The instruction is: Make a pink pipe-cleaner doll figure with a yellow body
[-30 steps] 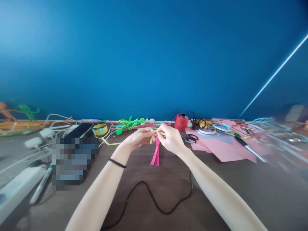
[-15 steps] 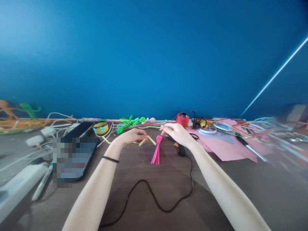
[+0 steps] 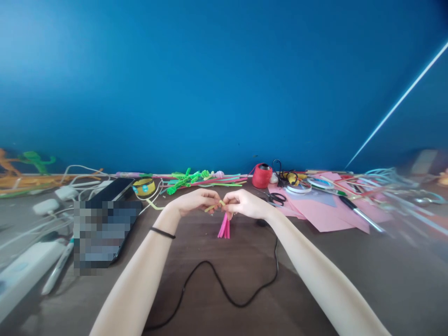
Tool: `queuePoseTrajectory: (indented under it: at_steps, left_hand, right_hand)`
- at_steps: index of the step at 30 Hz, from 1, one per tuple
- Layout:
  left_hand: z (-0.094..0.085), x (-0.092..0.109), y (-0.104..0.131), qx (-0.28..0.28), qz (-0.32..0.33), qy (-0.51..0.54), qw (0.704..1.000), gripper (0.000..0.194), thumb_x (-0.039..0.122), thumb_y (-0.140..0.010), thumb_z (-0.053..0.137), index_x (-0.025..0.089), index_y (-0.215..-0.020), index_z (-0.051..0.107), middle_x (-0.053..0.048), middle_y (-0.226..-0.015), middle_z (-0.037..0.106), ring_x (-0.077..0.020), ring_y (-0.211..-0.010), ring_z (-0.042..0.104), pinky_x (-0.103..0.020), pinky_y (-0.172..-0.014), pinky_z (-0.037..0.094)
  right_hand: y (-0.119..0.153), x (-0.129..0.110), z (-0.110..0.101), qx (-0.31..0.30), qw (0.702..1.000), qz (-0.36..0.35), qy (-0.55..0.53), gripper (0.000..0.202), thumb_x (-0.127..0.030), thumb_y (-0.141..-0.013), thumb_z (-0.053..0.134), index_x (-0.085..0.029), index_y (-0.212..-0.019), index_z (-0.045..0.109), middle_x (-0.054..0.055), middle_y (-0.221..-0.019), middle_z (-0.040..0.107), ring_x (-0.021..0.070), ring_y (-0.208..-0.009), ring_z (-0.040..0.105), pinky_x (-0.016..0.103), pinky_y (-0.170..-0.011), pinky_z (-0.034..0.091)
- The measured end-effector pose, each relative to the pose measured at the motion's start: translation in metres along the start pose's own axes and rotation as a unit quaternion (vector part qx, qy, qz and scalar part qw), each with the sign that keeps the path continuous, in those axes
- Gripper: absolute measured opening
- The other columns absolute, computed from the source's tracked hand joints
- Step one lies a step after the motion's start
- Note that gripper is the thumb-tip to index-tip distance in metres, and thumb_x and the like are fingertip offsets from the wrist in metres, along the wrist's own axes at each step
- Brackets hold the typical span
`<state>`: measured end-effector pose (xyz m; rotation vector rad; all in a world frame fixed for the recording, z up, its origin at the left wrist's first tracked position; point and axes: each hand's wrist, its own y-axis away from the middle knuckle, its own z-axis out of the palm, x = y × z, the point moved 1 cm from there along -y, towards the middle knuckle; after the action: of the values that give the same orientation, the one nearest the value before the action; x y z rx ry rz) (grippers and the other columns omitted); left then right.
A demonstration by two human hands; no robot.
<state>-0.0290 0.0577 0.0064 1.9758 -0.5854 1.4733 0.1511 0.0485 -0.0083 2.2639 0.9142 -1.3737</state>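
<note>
Close together over the table, my two hands meet at a short, bent yellow pipe cleaner (image 3: 210, 207). My left hand (image 3: 196, 201) pinches its left part, a black band around that wrist. With thumb and fingers closed, my right hand (image 3: 243, 204) grips its other end, near the bend. Just below the right fingertips, the pink pipe-cleaner piece (image 3: 224, 227) shows its several strands fanned out on the table; its knotted top is hidden behind that hand.
Green pipe-cleaner shapes (image 3: 187, 178), a red thread spool (image 3: 262, 176) and scissors (image 3: 276, 198) lie along the back. Pink paper (image 3: 322, 217) and a pen (image 3: 360, 213) are on the right. A phone (image 3: 122, 238), cables and a power strip (image 3: 30, 266) crowd the left. A black cord (image 3: 219, 280) curves in front.
My right hand has come left and down onto the yellow pipe cleaner and now grips it. It covers the top of the pink piece. The view has shifted slightly.
</note>
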Motion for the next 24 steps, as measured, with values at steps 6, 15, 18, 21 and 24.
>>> queuePoseTrajectory:
  at_steps: [6, 15, 18, 21, 24]
  left_hand:
    - [0.0, -0.002, 0.0, 0.005, -0.017, 0.004, 1.0, 0.014, 0.027, -0.066, 0.06, 0.014, -0.07, 0.061, 0.001, -0.061, 0.055, -0.0084, -0.054, 0.045, -0.022, -0.052, 0.031]
    - [-0.024, -0.027, 0.002, 0.075, -0.173, -0.182, 0.965, 0.01, 0.025, -0.056, 0.062, 0.015, -0.057, 0.062, -0.002, -0.053, 0.06, -0.012, -0.05, 0.05, -0.021, -0.047, 0.032]
    - [-0.026, -0.032, -0.003, 0.143, -0.185, -0.298, 0.925, 0.003, 0.018, -0.051, 0.063, 0.017, -0.051, 0.06, 0.0, -0.049, 0.058, -0.013, -0.05, 0.05, -0.022, -0.048, 0.032]
    - [-0.015, -0.026, -0.011, 0.258, -0.102, -0.374, 0.885, 0.003, 0.018, -0.053, 0.063, 0.019, -0.054, 0.06, -0.002, -0.062, 0.063, -0.0152, -0.06, 0.054, -0.024, -0.055, 0.033]
    - [0.01, -0.023, -0.021, 0.284, -0.078, -0.381, 0.876, 0.022, 0.038, -0.066, 0.057, 0.019, -0.055, 0.055, -0.006, -0.063, 0.061, -0.0205, -0.066, 0.056, -0.027, -0.058, 0.034]
  right_hand:
    - [0.004, -0.005, -0.005, -0.012, 1.0, 0.014, 0.018, 0.019, -0.032, -0.077, 0.053, -0.015, -0.079, 0.06, 0.001, -0.062, 0.064, 0.0124, -0.06, 0.06, 0.023, -0.06, 0.044]
    - [0.03, 0.017, -0.06, 0.094, 0.881, 0.346, 0.309, 0.036, -0.045, -0.074, 0.052, -0.015, -0.056, 0.057, 0.006, -0.057, 0.065, 0.0164, -0.052, 0.061, 0.026, -0.055, 0.044]
    - [0.033, 0.028, -0.066, 0.06, 0.854, 0.411, 0.313, 0.038, -0.048, -0.074, 0.052, -0.013, -0.061, 0.059, 0.007, -0.052, 0.063, 0.0159, -0.046, 0.06, 0.027, -0.052, 0.044]
    - [0.03, 0.032, -0.06, 0.05, 0.848, 0.425, 0.313, 0.036, -0.047, -0.07, 0.055, -0.012, -0.064, 0.061, 0.008, -0.052, 0.062, 0.0178, -0.047, 0.06, 0.027, -0.05, 0.044]
    - [0.025, 0.031, -0.053, 0.073, 0.842, 0.412, 0.34, 0.031, -0.044, -0.064, 0.063, -0.013, -0.066, 0.063, 0.009, -0.054, 0.063, 0.0211, -0.055, 0.063, 0.028, -0.052, 0.044]
